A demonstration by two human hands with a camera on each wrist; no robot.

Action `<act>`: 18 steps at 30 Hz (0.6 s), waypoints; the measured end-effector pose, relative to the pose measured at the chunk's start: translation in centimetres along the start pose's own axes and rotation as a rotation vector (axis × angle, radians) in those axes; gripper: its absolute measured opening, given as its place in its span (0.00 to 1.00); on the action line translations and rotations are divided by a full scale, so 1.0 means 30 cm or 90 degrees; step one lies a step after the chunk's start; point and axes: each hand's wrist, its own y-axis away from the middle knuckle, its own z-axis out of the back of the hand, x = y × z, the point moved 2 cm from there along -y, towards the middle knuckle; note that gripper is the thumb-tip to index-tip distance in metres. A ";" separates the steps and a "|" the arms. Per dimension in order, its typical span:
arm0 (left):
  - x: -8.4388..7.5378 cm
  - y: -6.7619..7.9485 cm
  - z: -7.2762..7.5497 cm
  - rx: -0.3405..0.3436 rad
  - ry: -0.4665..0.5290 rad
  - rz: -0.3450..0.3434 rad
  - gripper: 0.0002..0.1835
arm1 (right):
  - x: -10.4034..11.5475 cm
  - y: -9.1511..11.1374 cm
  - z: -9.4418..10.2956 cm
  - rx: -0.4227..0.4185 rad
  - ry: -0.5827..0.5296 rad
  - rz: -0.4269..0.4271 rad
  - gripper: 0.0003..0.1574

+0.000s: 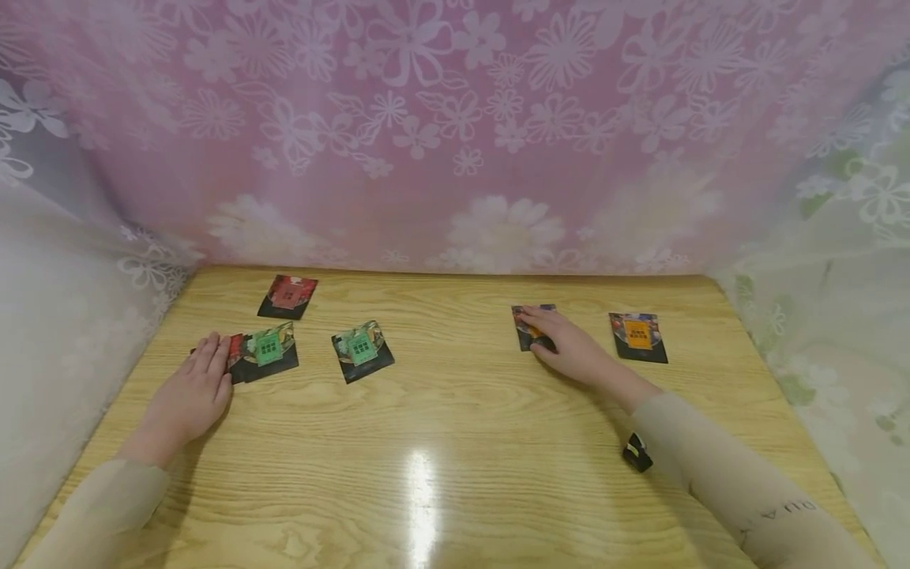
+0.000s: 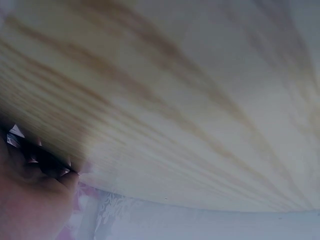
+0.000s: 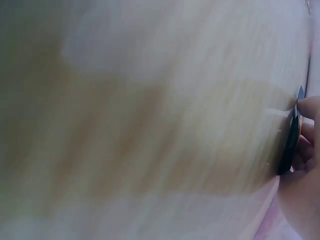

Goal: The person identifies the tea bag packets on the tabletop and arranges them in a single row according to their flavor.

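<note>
At the table's left side my left hand [image 1: 194, 389] lies with extended fingers on a red-and-black packet [image 1: 235, 359], covering most of it. A green-labelled packet [image 1: 270, 352] overlaps that one on the right. In the left wrist view the dark packet edge [image 2: 45, 162] shows beside the hand. Right of centre, my right hand [image 1: 569, 348] holds an orange-labelled packet [image 1: 524, 338] by its edges, its fingers over the top and the thumb near the lower edge. That packet [image 3: 290, 147] appears edge-on in the right wrist view, close to the table surface.
Behind the left hand lies another red packet [image 1: 287, 296]. A second green packet [image 1: 362, 350] is right of the pair, and another orange packet [image 1: 638, 337] lies beyond the right hand. A small black object [image 1: 637, 453] sits by the right sleeve. Floral curtains [image 1: 455, 158] surround the wooden table [image 1: 455, 411].
</note>
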 end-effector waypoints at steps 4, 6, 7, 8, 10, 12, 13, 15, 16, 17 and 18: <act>-0.002 0.002 0.002 0.003 -0.002 0.002 0.35 | -0.026 0.034 0.006 -0.016 -0.044 -0.014 0.37; -0.004 0.002 0.003 0.005 -0.004 0.002 0.35 | -0.038 0.048 0.009 -0.025 -0.053 -0.025 0.37; -0.005 0.001 0.004 0.006 -0.004 0.002 0.35 | -0.043 0.055 0.010 -0.030 -0.054 -0.030 0.37; -0.005 0.001 0.004 0.006 -0.003 0.003 0.35 | -0.047 0.061 0.013 -0.033 -0.055 -0.035 0.37; -0.006 0.002 0.005 0.007 -0.001 0.004 0.35 | -0.054 0.071 0.019 -0.040 -0.051 -0.044 0.37; -0.007 0.003 0.006 0.006 0.000 0.004 0.35 | -0.061 0.081 0.025 -0.044 -0.046 -0.052 0.37; -0.008 0.004 0.007 0.006 0.003 0.004 0.35 | -0.063 0.085 0.028 -0.046 -0.045 -0.055 0.38; -0.010 0.005 0.010 0.004 0.002 0.003 0.35 | -0.069 0.093 0.033 -0.048 -0.043 -0.058 0.37; -0.011 0.006 0.012 0.003 0.002 0.002 0.35 | -0.072 0.097 0.035 -0.048 -0.045 -0.060 0.37; -0.013 0.006 0.014 0.003 0.001 0.001 0.35 | -0.075 0.102 0.037 -0.048 -0.048 -0.061 0.37; -0.015 0.007 0.016 0.003 -0.001 0.000 0.35 | -0.078 0.106 0.038 -0.049 -0.050 -0.060 0.37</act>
